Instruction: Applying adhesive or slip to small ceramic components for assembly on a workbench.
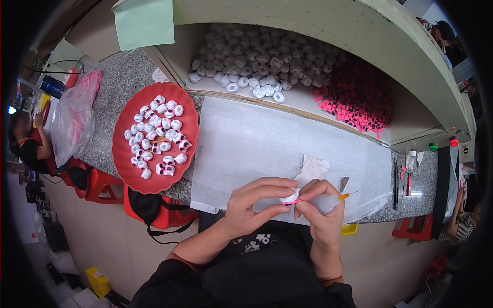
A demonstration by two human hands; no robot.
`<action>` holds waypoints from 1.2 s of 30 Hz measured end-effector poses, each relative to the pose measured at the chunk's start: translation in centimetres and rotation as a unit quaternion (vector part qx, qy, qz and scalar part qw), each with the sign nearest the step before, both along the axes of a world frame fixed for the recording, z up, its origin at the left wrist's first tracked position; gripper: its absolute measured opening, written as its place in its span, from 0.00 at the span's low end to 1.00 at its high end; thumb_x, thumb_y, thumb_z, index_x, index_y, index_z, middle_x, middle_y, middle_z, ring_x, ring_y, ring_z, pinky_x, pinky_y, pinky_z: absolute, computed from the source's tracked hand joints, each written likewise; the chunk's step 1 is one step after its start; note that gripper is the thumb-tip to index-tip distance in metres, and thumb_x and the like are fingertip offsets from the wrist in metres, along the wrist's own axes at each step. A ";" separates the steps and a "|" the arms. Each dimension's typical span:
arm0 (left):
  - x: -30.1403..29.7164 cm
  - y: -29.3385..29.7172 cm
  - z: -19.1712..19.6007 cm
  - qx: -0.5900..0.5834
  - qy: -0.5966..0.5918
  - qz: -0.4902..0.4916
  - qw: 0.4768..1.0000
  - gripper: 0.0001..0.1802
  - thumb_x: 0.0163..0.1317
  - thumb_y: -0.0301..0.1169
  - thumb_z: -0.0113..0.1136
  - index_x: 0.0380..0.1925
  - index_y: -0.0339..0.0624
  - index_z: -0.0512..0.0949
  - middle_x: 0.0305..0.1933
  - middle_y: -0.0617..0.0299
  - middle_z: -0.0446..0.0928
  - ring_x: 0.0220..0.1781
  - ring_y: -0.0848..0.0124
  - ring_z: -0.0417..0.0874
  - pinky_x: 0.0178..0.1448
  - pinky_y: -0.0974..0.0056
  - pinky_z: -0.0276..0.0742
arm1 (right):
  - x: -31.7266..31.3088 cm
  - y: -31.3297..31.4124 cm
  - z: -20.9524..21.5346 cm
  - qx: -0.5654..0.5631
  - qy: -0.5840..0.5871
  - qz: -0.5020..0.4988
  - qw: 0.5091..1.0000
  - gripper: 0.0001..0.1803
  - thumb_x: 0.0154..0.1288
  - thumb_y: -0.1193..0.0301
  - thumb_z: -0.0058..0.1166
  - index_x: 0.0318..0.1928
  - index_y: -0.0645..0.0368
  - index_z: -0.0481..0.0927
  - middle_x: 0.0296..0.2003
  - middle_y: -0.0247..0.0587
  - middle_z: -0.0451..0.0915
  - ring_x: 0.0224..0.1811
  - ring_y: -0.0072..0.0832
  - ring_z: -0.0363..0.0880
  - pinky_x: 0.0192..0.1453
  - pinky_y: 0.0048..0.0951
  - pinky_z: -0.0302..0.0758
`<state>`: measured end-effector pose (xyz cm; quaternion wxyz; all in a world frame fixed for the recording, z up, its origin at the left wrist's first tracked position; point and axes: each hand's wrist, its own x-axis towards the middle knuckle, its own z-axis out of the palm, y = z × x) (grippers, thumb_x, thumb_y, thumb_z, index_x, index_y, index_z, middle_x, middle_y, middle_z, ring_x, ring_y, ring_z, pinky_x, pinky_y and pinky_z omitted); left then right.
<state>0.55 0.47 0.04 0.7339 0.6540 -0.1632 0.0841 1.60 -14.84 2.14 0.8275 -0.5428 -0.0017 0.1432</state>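
My left hand (252,201) and my right hand (318,208) meet over the near edge of the white sheet (267,138). Between their fingertips sits a small white ring-shaped piece with a pink part (290,198); both hands pinch it. My right hand also grips a small clear glue bottle with an orange nozzle (333,201), its tip pointing right. A crumpled white tissue (312,168) lies just beyond my fingers.
A red round tray (123,174) with several white and pink pieces sits left. The shelf behind holds a pile of white rings (251,61) and a pile of pink parts (357,97). Tweezers (395,182) lie right. A clear plastic bag (72,120) and another person (28,143) are far left.
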 end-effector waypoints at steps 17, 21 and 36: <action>-0.6 0.2 -0.3 -0.150 0.094 -0.082 0.981 0.12 0.48 0.20 0.56 0.35 0.33 0.72 0.40 0.47 0.72 0.49 0.57 0.71 0.55 0.56 0.63 | -0.6 0.1 0.0 -0.073 -0.080 0.048 0.993 0.18 0.42 0.84 0.57 0.38 0.66 0.74 0.36 0.42 0.76 0.38 0.24 0.74 0.43 0.22 0.68; -0.3 0.2 -0.2 -0.154 0.097 -0.111 0.977 0.11 0.48 0.20 0.56 0.35 0.34 0.73 0.40 0.50 0.73 0.49 0.59 0.71 0.57 0.55 0.60 | -0.6 -0.1 -0.6 -0.053 -0.064 0.038 0.996 0.14 0.42 0.84 0.58 0.34 0.65 0.76 0.32 0.41 0.77 0.37 0.24 0.74 0.43 0.23 0.68; -0.3 0.5 -0.1 -0.106 0.079 -0.092 0.987 0.09 0.46 0.22 0.58 0.31 0.36 0.75 0.37 0.51 0.75 0.46 0.58 0.74 0.57 0.52 0.58 | -0.3 -0.1 -0.7 -0.033 -0.099 0.053 0.993 0.14 0.41 0.84 0.59 0.33 0.65 0.76 0.27 0.39 0.76 0.29 0.20 0.72 0.33 0.18 0.67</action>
